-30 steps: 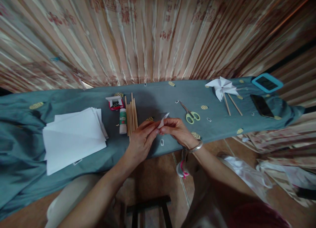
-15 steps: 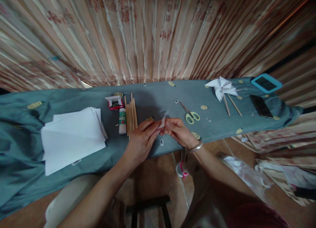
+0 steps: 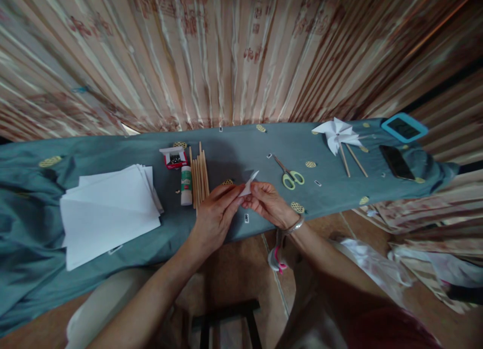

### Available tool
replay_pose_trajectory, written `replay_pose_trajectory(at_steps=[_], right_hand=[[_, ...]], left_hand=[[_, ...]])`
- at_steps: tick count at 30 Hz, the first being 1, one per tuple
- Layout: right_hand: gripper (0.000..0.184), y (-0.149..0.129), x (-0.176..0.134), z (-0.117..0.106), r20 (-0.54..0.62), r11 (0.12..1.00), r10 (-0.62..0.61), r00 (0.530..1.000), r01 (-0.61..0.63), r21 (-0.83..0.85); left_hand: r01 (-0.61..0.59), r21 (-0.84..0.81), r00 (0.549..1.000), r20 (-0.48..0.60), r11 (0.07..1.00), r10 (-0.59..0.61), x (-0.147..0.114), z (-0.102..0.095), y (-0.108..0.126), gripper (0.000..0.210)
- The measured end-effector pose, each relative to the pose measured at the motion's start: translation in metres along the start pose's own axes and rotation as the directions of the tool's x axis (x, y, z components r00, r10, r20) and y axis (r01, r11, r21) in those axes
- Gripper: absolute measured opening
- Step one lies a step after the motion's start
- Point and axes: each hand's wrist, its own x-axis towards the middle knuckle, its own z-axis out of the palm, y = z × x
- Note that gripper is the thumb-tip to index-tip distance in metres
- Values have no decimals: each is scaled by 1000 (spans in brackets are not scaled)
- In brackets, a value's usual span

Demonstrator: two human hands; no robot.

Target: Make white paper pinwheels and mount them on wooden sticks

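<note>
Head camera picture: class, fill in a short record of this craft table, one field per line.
Hands: left hand and right hand pinch a small folded paper piece
Left of hands: wooden sticks, glue stick, stack of white paper
Right of hands: green-handled scissors, white paper pinwheel, black phone
Surface: blue-grey cloth

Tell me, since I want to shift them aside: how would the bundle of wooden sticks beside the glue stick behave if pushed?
The wooden sticks look thin, straight and rigid, so probably stiff and light. They lie loose side by side on the blue cloth, so a push would likely scatter or roll them rather than move them together. The glue stick alongside may roll too.
</note>
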Motion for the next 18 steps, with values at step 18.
replay_pose_trajectory(at_steps=[18], right_hand=[[28, -5, -7, 6, 71, 981, 39, 997, -24, -192]], left_hand=[[384, -278, 915, -16, 880, -404, 9, -13, -2, 24]])
